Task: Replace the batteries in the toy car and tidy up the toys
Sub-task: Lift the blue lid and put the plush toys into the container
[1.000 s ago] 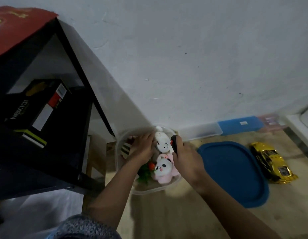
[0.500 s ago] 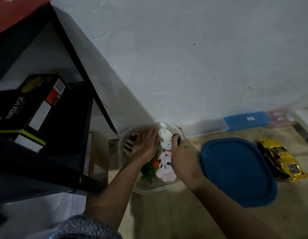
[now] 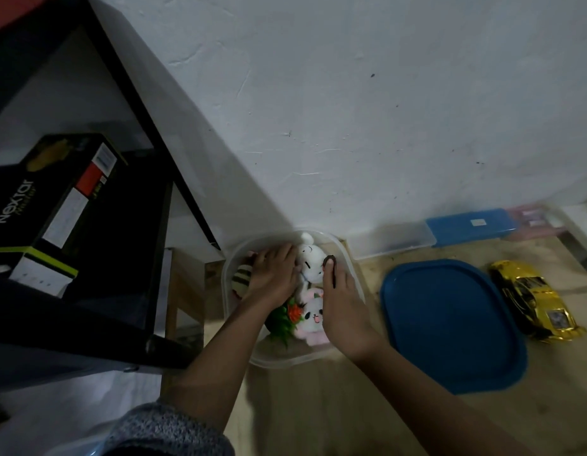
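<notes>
Fingers (image 3: 283, 256) of my left hand (image 3: 272, 276) lie straight and close together, pressing down on soft toys inside a clear plastic tub (image 3: 285, 363). My right hand (image 3: 343, 306) reaches into the same tub, thumb and forefinger pinching a small dark piece (image 3: 330, 262); I cannot tell what it is.

Under my hands are a white plush (image 3: 310, 263), a pink panda plush (image 3: 313, 319), a green leafy toy (image 3: 280, 322) and a striped toy (image 3: 241, 278). This looks like the packing step. To do it well, I would keep the left palm flat so the plush stays low, tuck the dark piece into a gap beside the white plush, and get everything below the rim. That lets the blue lid (image 3: 450, 324), lying just right of the tub, seat evenly.

Beside the lid's right edge, outside the tub, the toy car (image 3: 535, 301) rests on the pale wooden surface. It is shiny metallic gold, with a low sports-car body and dark windows. It sits wheels down, so its battery hatch is hidden.
</notes>
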Motion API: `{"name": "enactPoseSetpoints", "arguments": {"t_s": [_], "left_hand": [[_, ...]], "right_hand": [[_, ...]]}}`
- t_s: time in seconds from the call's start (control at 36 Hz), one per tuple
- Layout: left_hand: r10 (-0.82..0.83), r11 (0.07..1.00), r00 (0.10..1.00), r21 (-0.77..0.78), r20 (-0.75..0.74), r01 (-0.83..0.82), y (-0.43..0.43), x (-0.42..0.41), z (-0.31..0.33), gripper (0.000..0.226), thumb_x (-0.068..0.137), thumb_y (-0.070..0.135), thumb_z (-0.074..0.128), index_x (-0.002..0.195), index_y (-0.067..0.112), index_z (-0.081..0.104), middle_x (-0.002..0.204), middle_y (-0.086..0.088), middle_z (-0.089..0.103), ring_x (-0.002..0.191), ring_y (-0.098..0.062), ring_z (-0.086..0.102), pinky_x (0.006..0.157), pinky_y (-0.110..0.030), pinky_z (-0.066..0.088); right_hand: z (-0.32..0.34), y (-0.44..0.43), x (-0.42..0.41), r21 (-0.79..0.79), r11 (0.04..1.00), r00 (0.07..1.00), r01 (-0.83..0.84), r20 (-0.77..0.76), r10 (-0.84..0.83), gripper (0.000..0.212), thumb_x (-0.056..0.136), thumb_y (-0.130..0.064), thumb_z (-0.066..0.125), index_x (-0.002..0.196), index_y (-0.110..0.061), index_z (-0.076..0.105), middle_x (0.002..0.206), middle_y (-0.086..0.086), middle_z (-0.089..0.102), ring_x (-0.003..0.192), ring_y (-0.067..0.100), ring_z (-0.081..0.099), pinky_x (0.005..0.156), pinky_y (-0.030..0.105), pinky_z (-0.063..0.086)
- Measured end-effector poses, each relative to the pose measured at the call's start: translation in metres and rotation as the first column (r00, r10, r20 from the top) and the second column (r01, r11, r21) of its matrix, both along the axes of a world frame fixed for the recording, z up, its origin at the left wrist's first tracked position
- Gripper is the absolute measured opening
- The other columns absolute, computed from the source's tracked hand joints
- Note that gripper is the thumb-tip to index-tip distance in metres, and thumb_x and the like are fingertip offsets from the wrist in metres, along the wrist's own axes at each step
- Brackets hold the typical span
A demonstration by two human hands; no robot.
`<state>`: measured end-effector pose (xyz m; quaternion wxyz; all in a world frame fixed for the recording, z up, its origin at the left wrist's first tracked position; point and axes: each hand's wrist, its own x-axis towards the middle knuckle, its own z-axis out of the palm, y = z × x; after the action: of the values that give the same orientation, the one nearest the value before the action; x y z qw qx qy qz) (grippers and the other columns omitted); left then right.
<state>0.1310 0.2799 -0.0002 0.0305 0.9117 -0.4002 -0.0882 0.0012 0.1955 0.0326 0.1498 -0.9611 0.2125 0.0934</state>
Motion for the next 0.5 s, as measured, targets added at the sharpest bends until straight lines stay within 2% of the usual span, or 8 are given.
{"name": "enactPoseSetpoints", "arguments": {"t_s": [0.03, 0.06, 0.11, 0.19, 0.33, 0.39, 0.47, 0.5], "left_hand": [[-0.002, 1.000, 1.000, 0.003, 0.002, 0.002, 0.000, 0.000, 0.000, 0.069, 0.082, 0.040, 0.006, 0.140, 0.014, 0.035, 0.141, -0.003, 0.041, 0.125, -0.022, 0.042, 0.102, -0.035, 0.028], [0.003, 1.000, 1.000, 0.009, 0.003, -0.003, 0.001, 0.000, -0.001, 0.065, 0.085, 0.040, 0.010, 0.140, 0.015, 0.035, 0.141, -0.002, 0.040, 0.125, -0.021, 0.042, 0.102, -0.035, 0.028], [0.004, 1.000, 1.000, 0.014, 0.002, -0.004, 0.001, 0.000, -0.002, 0.053, 0.093, 0.034, 0.024, 0.141, 0.015, 0.033, 0.142, -0.002, 0.039, 0.126, -0.021, 0.041, 0.103, -0.035, 0.027], [0.007, 1.000, 1.000, 0.014, 0.005, -0.007, 0.001, 0.000, -0.001, 0.053, 0.093, 0.034, 0.024, 0.142, 0.015, 0.032, 0.143, -0.001, 0.038, 0.126, -0.020, 0.041, 0.104, -0.034, 0.026], [0.025, 1.000, 1.000, 0.013, 0.000, -0.025, 0.001, -0.002, -0.002, 0.067, 0.082, 0.038, 0.008, 0.140, 0.015, 0.035, 0.140, -0.001, 0.041, 0.124, -0.020, 0.043, 0.103, -0.035, 0.027], [0.028, 1.000, 1.000, 0.013, -0.001, -0.028, 0.000, -0.002, -0.003, 0.072, 0.079, 0.039, 0.004, 0.139, 0.016, 0.035, 0.140, -0.001, 0.041, 0.124, -0.019, 0.043, 0.103, -0.035, 0.028], [0.037, 0.999, 0.999, 0.013, 0.007, -0.037, -0.001, -0.002, -0.003, 0.078, 0.075, 0.040, 0.000, 0.140, 0.016, 0.036, 0.141, -0.001, 0.041, 0.125, -0.020, 0.043, 0.104, -0.036, 0.027], [0.036, 0.999, 0.999, 0.017, 0.011, -0.036, 0.000, -0.002, -0.003, 0.077, 0.077, 0.040, 0.001, 0.141, 0.016, 0.035, 0.143, -0.001, 0.040, 0.126, -0.020, 0.043, 0.104, -0.036, 0.027]], "right_hand": [[0.003, 0.000, 0.000, -0.060, 0.998, 0.999, -0.026, 0.027, 0.027, 0.080, 0.085, -0.004, 0.056, 0.145, 0.005, 0.004, 0.154, 0.020, 0.012, 0.137, 0.029, 0.029, 0.096, 0.022, 0.042], [0.006, 0.000, -0.001, -0.093, 0.995, 0.998, -0.031, 0.043, 0.035, 0.077, 0.084, -0.003, 0.058, 0.144, 0.007, 0.010, 0.154, 0.020, 0.012, 0.139, 0.029, 0.027, 0.098, 0.022, 0.042], [0.009, -0.002, -0.003, -0.088, 0.993, 0.997, -0.076, 0.000, 0.076, 0.072, 0.091, -0.003, 0.045, 0.145, 0.005, -0.002, 0.156, 0.018, -0.004, 0.144, 0.026, 0.011, 0.104, 0.021, 0.035], [0.007, -0.003, -0.004, -0.027, 0.997, 0.997, -0.075, -0.012, 0.075, 0.072, 0.094, -0.007, 0.037, 0.144, 0.003, -0.014, 0.154, 0.017, -0.019, 0.145, 0.024, -0.005, 0.108, 0.021, 0.028], [-0.008, 0.000, -0.003, 0.058, 0.997, 0.997, -0.057, -0.045, 0.060, 0.075, 0.100, -0.030, 0.031, 0.139, 0.004, -0.023, 0.148, 0.020, -0.031, 0.132, 0.019, -0.031, 0.117, 0.027, 0.003], [-0.013, 0.001, 0.000, 0.050, 0.997, 0.994, -0.056, -0.093, 0.061, 0.077, 0.100, -0.037, 0.028, 0.136, 0.006, -0.025, 0.145, 0.021, -0.034, 0.130, 0.022, -0.033, 0.117, 0.033, -0.002], [-0.020, 0.002, 0.007, 0.038, 0.999, 0.990, -0.032, -0.138, 0.037, 0.079, 0.095, -0.048, 0.012, 0.138, 0.008, -0.022, 0.146, 0.026, -0.032, 0.137, 0.032, -0.030, 0.118, 0.037, -0.006], [-0.022, 0.002, 0.009, 0.034, 0.999, 0.987, -0.028, -0.156, 0.033, 0.080, 0.096, -0.048, 0.015, 0.139, 0.009, -0.021, 0.147, 0.026, -0.030, 0.137, 0.033, -0.029, 0.118, 0.038, -0.006]]}}
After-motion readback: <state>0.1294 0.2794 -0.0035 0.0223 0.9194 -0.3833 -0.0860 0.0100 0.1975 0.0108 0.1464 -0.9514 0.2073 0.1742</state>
